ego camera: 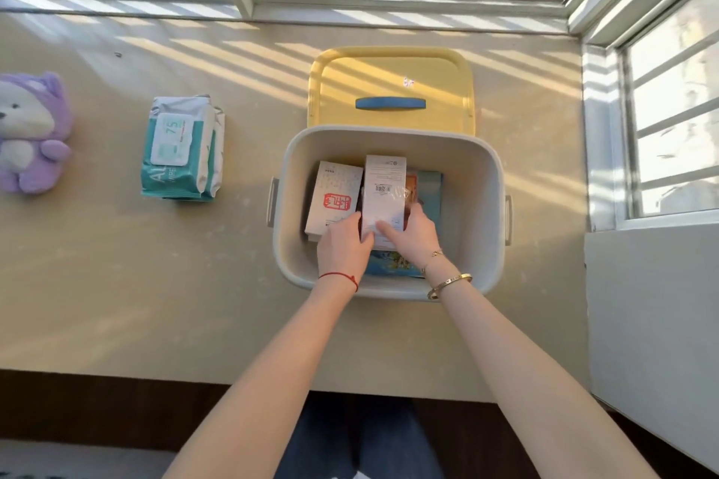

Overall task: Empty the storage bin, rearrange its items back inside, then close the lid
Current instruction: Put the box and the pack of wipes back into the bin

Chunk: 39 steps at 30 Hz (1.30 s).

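Grey-white plastic storage bin (478, 183) sits open on the beige sill surface (116, 284), landmark for everything below

Yellow lid (391, 70) with blue handle (390, 103) lies flat just behind the bin, its near edge touching or tucked behind the bin's far rim

Inside the bin:
- white box with red stamp graphic (334, 194) on the left side, lying flat
- tall white pack with barcode and printed text (383, 191) in the middle, near end held up by both hands, long axis running toward the lid
- orange-brown wrapped item (411, 187) right of the white pack, mostly hidden, can't tell what it is
- blue printed package (430, 194) underneath at the bin's right side, another strip of it showing at the near wall between the wrists

Left hand (344, 249) is inside the bin at the near-left corner of the white pack, fingers curled onto its left edge, also overlapping the near end of the stamp box. Red string on that wrist

Right hand (414, 235) is on the pack's near-right corner, thumb laid across the printed face, fingers wrapped round the right edge. Gold bangle and thin chain on that wrist. Both hands clamp the same pack

Outside the bin:
- teal and white wet-wipe packs (181, 152), stacked, well to the bin's left on the sill
- purple plush toy (33, 132) further left, at the frame edge
- window frames behind the lid and to the bin's right
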Each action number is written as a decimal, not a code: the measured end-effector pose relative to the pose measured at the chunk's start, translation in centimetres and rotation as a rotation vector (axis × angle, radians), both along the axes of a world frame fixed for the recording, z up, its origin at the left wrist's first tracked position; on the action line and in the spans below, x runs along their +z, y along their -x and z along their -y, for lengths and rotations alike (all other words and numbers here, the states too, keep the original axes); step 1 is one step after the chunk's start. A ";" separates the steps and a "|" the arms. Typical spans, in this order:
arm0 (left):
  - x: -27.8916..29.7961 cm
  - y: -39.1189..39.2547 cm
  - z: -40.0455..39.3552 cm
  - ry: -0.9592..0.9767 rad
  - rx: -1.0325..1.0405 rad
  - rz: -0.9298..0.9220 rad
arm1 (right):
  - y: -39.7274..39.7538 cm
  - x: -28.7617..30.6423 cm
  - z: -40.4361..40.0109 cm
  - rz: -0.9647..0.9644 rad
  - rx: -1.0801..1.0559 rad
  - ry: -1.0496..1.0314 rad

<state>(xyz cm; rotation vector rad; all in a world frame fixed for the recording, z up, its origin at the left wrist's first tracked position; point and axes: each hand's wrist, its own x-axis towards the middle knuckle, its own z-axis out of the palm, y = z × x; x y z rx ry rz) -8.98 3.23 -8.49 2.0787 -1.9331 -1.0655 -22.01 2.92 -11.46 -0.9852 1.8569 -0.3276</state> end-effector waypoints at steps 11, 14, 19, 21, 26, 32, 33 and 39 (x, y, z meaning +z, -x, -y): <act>4.5 -4.5 -0.1 0.270 -0.070 0.075 | 1.1 5.2 -2.5 -0.427 0.289 0.471; 6.4 -6.4 -0.4 0.381 -0.093 0.046 | 1.0 7.5 -3.1 -0.464 0.336 0.599; 9.9 -11.0 -1.4 0.555 -0.061 0.076 | -0.5 11.1 -3.8 -0.501 0.430 0.696; 11.2 -13.1 -2.0 0.589 -0.028 0.090 | -1.6 12.2 -4.0 -0.510 0.458 0.717; 13.0 -18.8 -3.4 0.628 0.056 0.108 | -5.4 14.6 -4.0 -0.465 0.471 0.772; 13.2 -26.7 -3.1 0.643 0.093 0.136 | -12.2 15.9 -2.7 -0.465 0.420 0.807; 13.2 -28.2 -2.8 0.635 0.097 0.137 | -13.6 15.9 -2.4 -0.466 0.411 0.816; 12.0 -37.2 1.0 0.587 0.063 0.141 | -23.0 14.8 -0.2 -0.476 0.346 0.772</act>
